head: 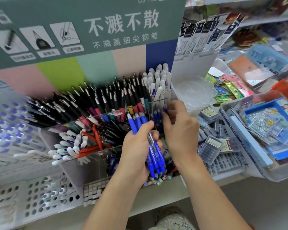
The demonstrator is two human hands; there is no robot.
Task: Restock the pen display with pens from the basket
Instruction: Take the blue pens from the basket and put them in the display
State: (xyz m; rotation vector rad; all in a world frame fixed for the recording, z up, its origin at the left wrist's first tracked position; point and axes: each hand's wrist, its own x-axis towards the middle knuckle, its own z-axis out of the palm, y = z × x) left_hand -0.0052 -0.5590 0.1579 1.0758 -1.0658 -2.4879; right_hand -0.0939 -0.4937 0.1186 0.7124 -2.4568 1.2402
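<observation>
Between the curled fingers and thumb of the left hand (136,146), a bundle of blue pens (150,146) is held at mid-barrel. The blue rubber grips and tips stand above the fingers, pointing up toward the pen display (106,113); the clip ends hang below the palm. The right hand (178,128) is just beside the bundle, its fingertips (165,113) pinching a single blue pen (165,109) at the rim of the clear compartment (158,103) at the right end of the display, where other blue-tipped pens already stand. No basket can be identified with certainty in this view.

Handling properties, as judged:
- Weight: each pen is light; the bundle should be no burden for one hand.
- Stiffness: the barrels are rigid plastic and will not bend under a normal pinch.
- Surface: the clear barrels look smooth and likely slippery; the rubber sections near the tips offer better friction.
- Fragility: low, although clips could snag on neighbouring pens.

Recommended hold: pinch one pen at the rubber section, above the left fingers, and draw it lengthwise out of the bundle. Keep the left fingers closed firmly enough that the other pens do not slide down through the palm. Lower each pen clip-end first between the pens already standing there.
</observation>
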